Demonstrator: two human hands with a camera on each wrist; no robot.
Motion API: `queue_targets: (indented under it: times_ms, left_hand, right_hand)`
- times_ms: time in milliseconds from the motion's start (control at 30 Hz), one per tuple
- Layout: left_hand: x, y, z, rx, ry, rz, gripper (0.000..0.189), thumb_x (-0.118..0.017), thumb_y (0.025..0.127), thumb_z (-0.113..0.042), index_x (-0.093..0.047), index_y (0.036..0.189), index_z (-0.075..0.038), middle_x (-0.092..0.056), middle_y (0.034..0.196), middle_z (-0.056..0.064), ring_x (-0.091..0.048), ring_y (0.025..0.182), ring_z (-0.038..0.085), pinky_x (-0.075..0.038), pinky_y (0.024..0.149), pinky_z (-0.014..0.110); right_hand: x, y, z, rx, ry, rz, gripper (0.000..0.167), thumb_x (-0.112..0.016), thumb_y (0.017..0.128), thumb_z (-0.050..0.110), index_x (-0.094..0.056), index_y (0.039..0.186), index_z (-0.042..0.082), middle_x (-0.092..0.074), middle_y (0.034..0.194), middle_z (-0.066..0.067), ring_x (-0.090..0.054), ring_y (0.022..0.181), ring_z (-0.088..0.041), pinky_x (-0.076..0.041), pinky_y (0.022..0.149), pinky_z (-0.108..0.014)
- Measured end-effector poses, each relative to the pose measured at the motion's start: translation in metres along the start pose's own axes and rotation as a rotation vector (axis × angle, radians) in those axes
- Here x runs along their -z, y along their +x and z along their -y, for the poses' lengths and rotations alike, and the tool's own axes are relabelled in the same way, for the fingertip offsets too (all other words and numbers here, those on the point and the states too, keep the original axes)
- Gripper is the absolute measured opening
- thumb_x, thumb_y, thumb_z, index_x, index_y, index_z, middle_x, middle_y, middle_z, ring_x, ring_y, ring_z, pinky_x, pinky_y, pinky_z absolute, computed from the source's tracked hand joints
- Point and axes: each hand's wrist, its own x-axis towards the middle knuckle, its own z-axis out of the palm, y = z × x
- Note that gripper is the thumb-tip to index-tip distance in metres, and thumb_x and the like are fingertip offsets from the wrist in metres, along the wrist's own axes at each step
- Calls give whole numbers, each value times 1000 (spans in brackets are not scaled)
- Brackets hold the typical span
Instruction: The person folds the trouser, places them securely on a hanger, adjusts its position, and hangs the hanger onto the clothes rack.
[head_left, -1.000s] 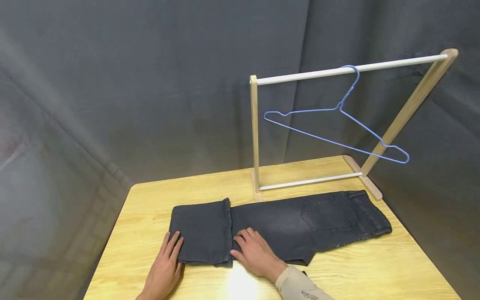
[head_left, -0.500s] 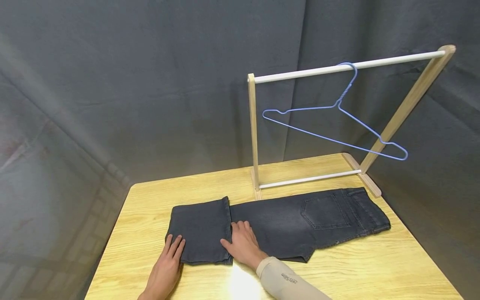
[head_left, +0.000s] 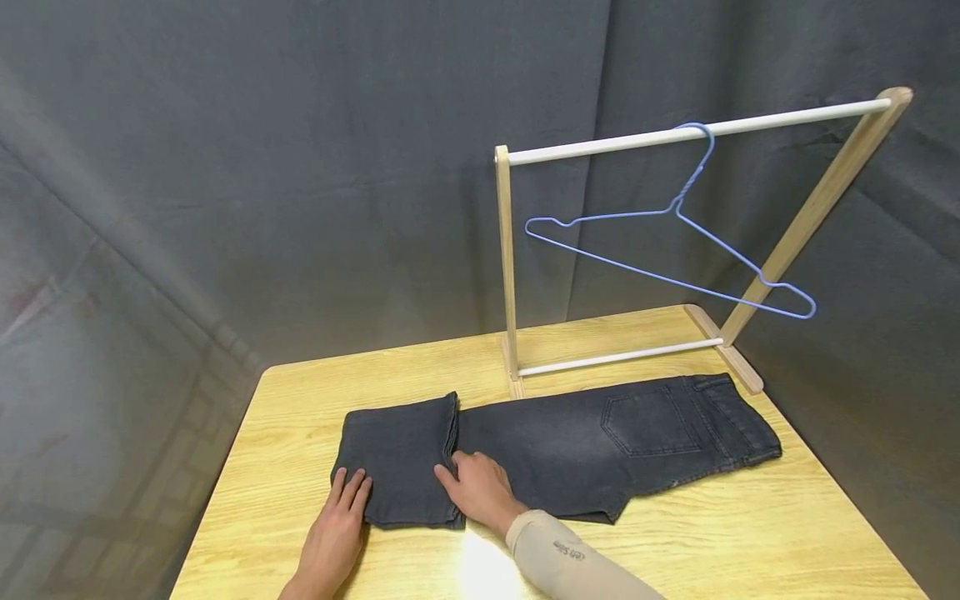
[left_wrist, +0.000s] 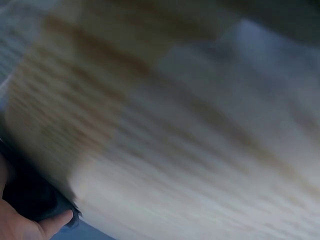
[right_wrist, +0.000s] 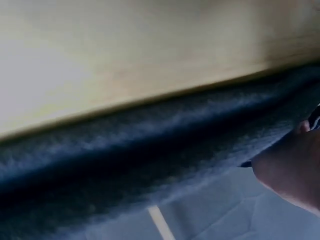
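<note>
The left hand [head_left: 333, 529] has its fingers nearly straight and lies loosely flattened on dark jeans [head_left: 555, 450], at the near left corner of their folded-over leg section [head_left: 397, 458]; it grips nothing. In the left wrist view its thumb lies along the cloth's edge. The right hand [head_left: 480, 492], below a pale sleeve [head_left: 566, 554], is partly closed: its thumb presses on top of the folded section and its fingers curl at the hem, pinching the cloth edge.

The jeans lie flat on the table [head_left: 292, 433], in front of the wooden rack [head_left: 507, 267]. Their long axis runs left to right, roughly along the rack's rails and slightly aslant. The waistband points right, ending near the rack's right foot; the folded section reaches left beyond the rack's left upright. A blue hanger [head_left: 678, 202] hangs on the rack's top rail.
</note>
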Motion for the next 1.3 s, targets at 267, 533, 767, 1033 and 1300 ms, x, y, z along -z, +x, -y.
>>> queue_targets:
  times_ms: [267,533,767,1033,1300]
  left_hand:
    - [1,3,4,38,-53,-12,57,-76,73,14,-65,126,-4,-58,136,18,-52,132,41,-55,94,48]
    - [-4,1,7,27,-42,-59,62,-82,72,-1,-62,130,-9,-53,140,20,-48,134,41,-55,86,53]
    - [-5,-4,12,-6,54,-113,65,-80,68,-12,-63,130,-10,-51,143,22,-49,132,41,-53,83,51]
    - [-6,-3,11,-56,20,-145,72,-80,65,-8,-59,133,-12,-51,141,22,-50,130,41,-52,83,51]
    - [-2,6,4,-150,-41,-212,76,-77,60,-4,-59,134,-9,-52,141,23,-48,132,44,-50,90,54]
  right_hand:
    - [4,0,-3,50,-19,-47,30,-52,103,39,-64,89,16,-55,63,3,-57,59,-14,-42,50,-28]
    - [16,-3,-12,205,-26,-120,24,-48,105,36,-61,111,16,-56,66,7,-50,56,-5,-42,51,-23]
    - [29,-9,-25,258,6,-222,36,-46,106,33,-61,132,14,-70,84,4,-64,73,-9,-54,66,-27]
    - [35,-16,-41,407,8,-384,33,-60,100,22,-66,129,9,-60,67,9,-41,58,3,-41,56,-13]
    - [45,-18,-56,478,15,-476,32,-66,95,16,-68,125,6,-67,73,5,-52,61,-1,-49,59,-18]
